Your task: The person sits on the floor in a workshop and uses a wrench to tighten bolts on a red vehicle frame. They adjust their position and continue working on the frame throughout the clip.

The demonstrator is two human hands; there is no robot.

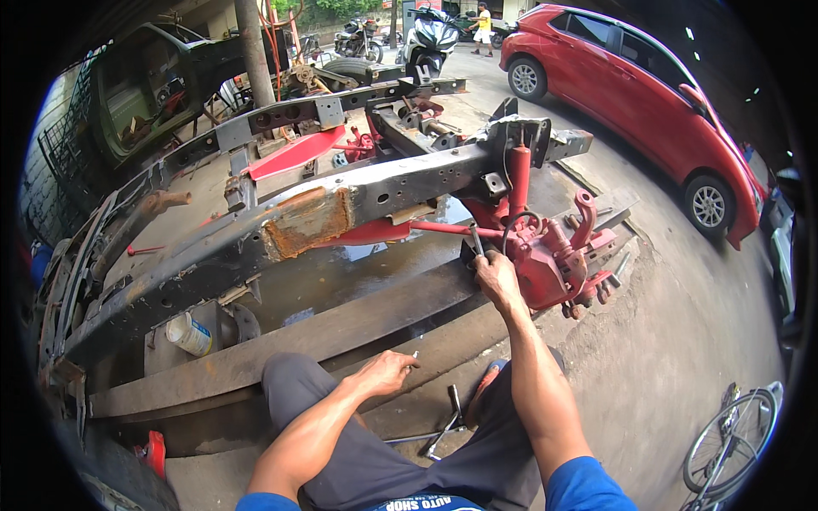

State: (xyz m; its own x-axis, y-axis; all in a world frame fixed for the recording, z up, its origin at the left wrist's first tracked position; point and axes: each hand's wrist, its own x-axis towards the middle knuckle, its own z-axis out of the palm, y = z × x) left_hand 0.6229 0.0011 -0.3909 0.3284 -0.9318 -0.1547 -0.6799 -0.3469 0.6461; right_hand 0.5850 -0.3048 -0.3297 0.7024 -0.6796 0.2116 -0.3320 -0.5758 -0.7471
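Observation:
My right hand (496, 277) reaches forward and is closed round a slim metal hand tool (476, 238), whose exact kind I cannot make out. Its end points up beside the red axle end (545, 272). A red rod (452, 228) runs left from there, and a red shock absorber (519, 179) stands above it. My left hand (388, 373) rests over my knee with curled fingers. A small whitish object (415, 354) shows at its fingertips, too small to name. On the ground between my feet lies a metal wrench with a cross handle (454, 413).
The black chassis rail (409, 183), with a rusty patch, crosses ahead. A dark steel beam (366, 308) lies before my knees over a wet pit. A white tub (189, 334) stands left. A red car (622, 94), a motorcycle (429, 38) and a bicycle wheel (731, 443) are around.

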